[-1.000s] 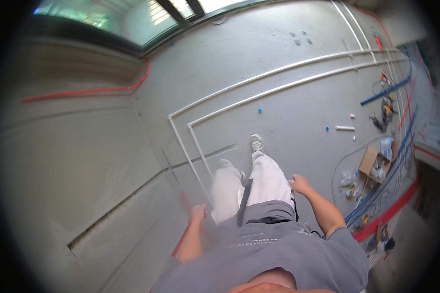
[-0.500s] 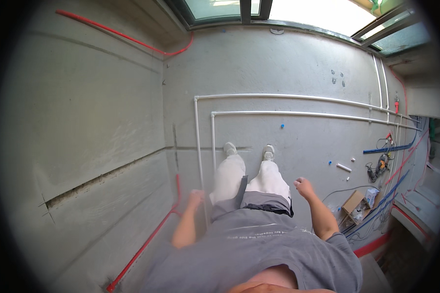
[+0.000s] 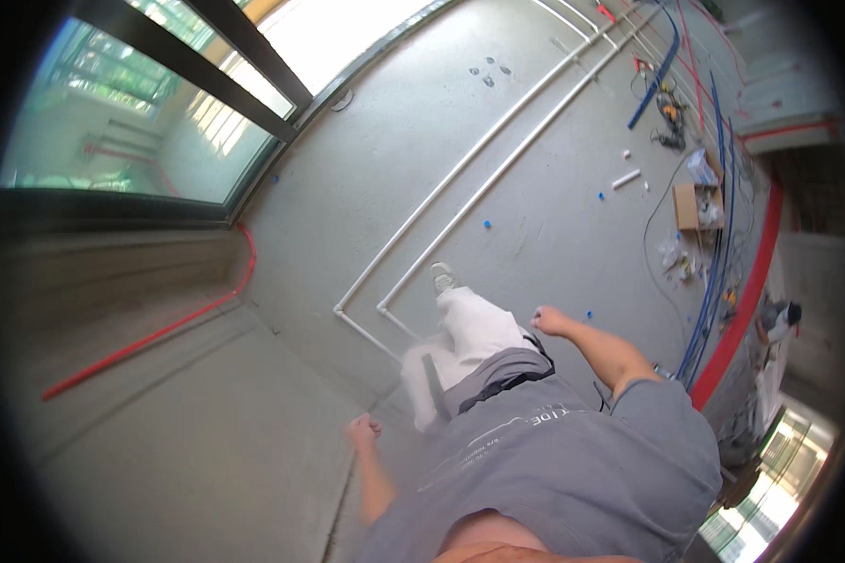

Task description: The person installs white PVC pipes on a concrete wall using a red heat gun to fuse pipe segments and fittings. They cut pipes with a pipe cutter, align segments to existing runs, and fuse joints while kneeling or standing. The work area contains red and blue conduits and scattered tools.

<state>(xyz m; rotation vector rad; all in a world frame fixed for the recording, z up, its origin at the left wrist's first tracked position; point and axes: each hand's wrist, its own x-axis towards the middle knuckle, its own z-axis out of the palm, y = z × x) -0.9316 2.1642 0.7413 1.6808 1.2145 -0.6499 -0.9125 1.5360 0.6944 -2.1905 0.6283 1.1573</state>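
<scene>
My left hand [image 3: 364, 431] hangs beside my left leg, near the bottom of the grey wall. Its fingers are curled in and a little blurred, and nothing shows in them. In front of my right hip is my right hand [image 3: 551, 321], closed in a loose fist with no object visible in it. Neither hand touches anything. Closest on the floor are two parallel white pipes [image 3: 479, 175], which bend at elbow fittings [image 3: 339, 310] left of my feet.
A red conduit [image 3: 141, 340] runs along the wall under the window [image 3: 122, 113]. To the right lie a white pipe offcut [image 3: 626, 179], a drill-like power tool [image 3: 668, 122], an open cardboard box [image 3: 699, 206], blue conduits [image 3: 709, 281] and a loose cable [image 3: 650, 244]. A blue cap [image 3: 487, 224] sits nearer.
My view has turned left, bringing the window to the upper left. One leg has swung back in a step. Both hands remain curled at my sides.
</scene>
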